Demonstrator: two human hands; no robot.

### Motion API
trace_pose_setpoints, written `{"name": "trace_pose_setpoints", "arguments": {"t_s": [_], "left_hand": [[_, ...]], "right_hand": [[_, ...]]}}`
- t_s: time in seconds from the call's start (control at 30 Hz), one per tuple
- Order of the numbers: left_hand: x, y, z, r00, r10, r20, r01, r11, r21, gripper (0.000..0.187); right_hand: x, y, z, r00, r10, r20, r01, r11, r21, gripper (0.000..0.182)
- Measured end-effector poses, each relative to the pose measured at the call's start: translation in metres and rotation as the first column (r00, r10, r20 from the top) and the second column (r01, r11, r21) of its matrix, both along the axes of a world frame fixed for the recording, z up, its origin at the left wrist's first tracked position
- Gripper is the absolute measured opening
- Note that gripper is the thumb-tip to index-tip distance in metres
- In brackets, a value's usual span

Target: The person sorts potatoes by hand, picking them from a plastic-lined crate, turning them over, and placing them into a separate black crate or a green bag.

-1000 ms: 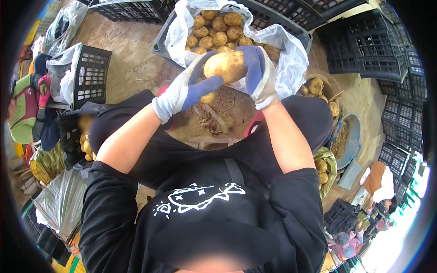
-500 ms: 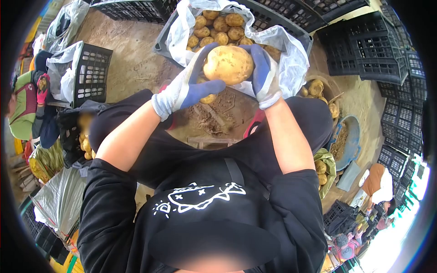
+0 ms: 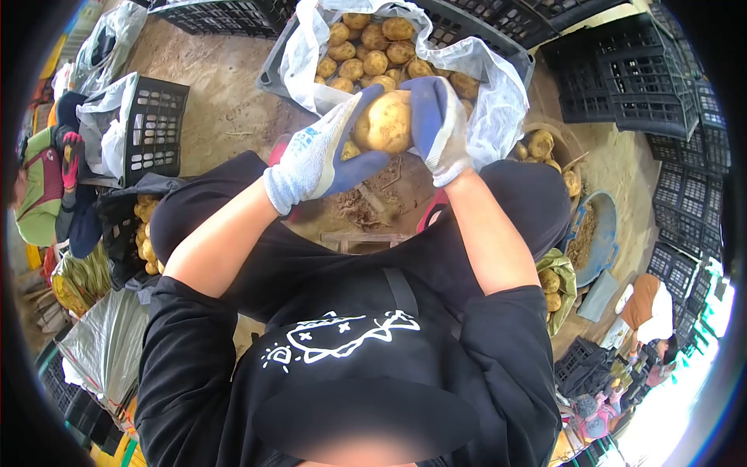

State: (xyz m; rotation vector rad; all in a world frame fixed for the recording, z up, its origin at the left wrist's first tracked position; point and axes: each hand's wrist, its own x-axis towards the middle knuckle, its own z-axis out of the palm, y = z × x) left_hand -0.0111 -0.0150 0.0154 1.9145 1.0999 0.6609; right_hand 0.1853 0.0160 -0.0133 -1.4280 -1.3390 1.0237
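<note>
Between my two gloved hands is a large yellow potato [image 3: 387, 123], held above the near edge of a lined crate. My left hand [image 3: 336, 149], in a white and blue work glove, grips its left side, with the thumb stretched below it. On the other side my right hand [image 3: 440, 124], gloved alike, presses against the potato with its fingers together. Behind them, several smaller potatoes [image 3: 375, 61] lie in the dark plastic crate [image 3: 272, 71], whose white liner [image 3: 498, 117] folds over the rim.
Black crates [image 3: 622, 74] are stacked at the right. Beside my right knee stand a tub of potatoes [image 3: 538, 146] and a blue basin [image 3: 605, 241] with soil. A black bag of potatoes [image 3: 124, 233] is at my left. Another person [image 3: 47, 183] sits farther left, near a lined crate [image 3: 159, 124].
The potato has been turned in my hands, now looking narrower and more upright. My right hand has shifted left, closer to my left hand.
</note>
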Motion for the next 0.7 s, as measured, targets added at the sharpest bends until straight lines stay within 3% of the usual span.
{"name": "trace_pose_setpoints", "arguments": {"t_s": [0.07,0.13,0.2,0.23,0.27,0.3,0.37,0.43,0.47,0.53,0.57,0.63,0.67,0.7], "left_hand": [[0.000,0.002,-0.008,0.998,0.007,0.058,-0.008,1.000,0.017,0.077],[0.003,0.005,-0.014,0.951,0.137,0.276,-0.019,0.920,-0.391,0.078],[0.002,0.005,-0.005,0.929,0.181,0.322,-0.009,0.882,-0.471,0.075],[0.001,0.004,-0.001,0.906,0.223,0.360,0.012,0.836,-0.548,0.071],[-0.001,0.005,-0.004,0.906,0.223,0.359,0.011,0.837,-0.547,0.071],[-0.005,0.006,-0.010,0.940,0.172,0.295,-0.018,0.888,-0.460,0.072],[-0.010,0.009,-0.015,0.967,0.125,0.223,-0.035,0.929,-0.367,0.073],[-0.010,0.008,-0.016,0.984,0.137,0.114,-0.089,0.931,-0.355,0.078],[-0.009,0.009,-0.015,0.984,0.133,0.116,-0.085,0.932,-0.353,0.078],[-0.009,0.008,-0.010,0.995,-0.015,0.102,0.016,1.000,-0.012,0.077],[-0.008,0.008,-0.008,0.995,-0.016,0.102,0.017,1.000,-0.011,0.077],[-0.008,0.009,-0.004,0.986,0.130,0.107,-0.098,0.960,-0.263,0.076],[-0.007,0.010,-0.006,0.986,0.131,0.106,-0.100,0.960,-0.263,0.076],[-0.005,0.013,-0.009,0.948,0.130,0.289,0.005,0.905,-0.424,0.076]], "right_hand": [[0.002,0.000,0.002,0.996,-0.088,-0.035,0.090,0.995,0.048,0.029],[0.004,0.000,0.007,0.994,-0.085,-0.072,0.083,0.996,-0.026,0.028],[0.004,0.000,0.010,0.990,-0.083,-0.111,0.072,0.993,-0.097,0.028],[0.003,0.000,0.010,0.998,0.049,-0.047,-0.049,0.999,-0.017,0.032],[0.002,-0.002,0.011,0.985,0.171,0.027,-0.172,0.984,0.054,0.036],[0.001,-0.005,0.015,0.985,0.170,0.026,-0.172,0.984,0.055,0.036],[-0.001,-0.011,0.026,0.917,0.265,0.298,-0.287,0.957,0.033,0.046],[0.003,-0.009,0.022,0.912,0.263,0.314,-0.260,0.964,-0.053,0.049],[0.010,-0.001,0.016,0.965,0.233,0.122,-0.217,0.967,-0.136,0.049],[0.013,0.004,0.025,0.962,0.090,-0.256,-0.181,0.915,-0.360,0.051],[0.013,0.003,0.019,0.963,0.090,-0.256,-0.181,0.916,-0.359,0.051],[0.009,0.000,0.008,0.930,0.178,-0.320,-0.258,0.940,-0.225,0.051],[0.011,-0.002,0.007,0.945,0.146,-0.293,-0.215,0.952,-0.219,0.043],[0.010,-0.002,0.008,0.945,0.145,-0.294,-0.215,0.952,-0.219,0.043]]}}
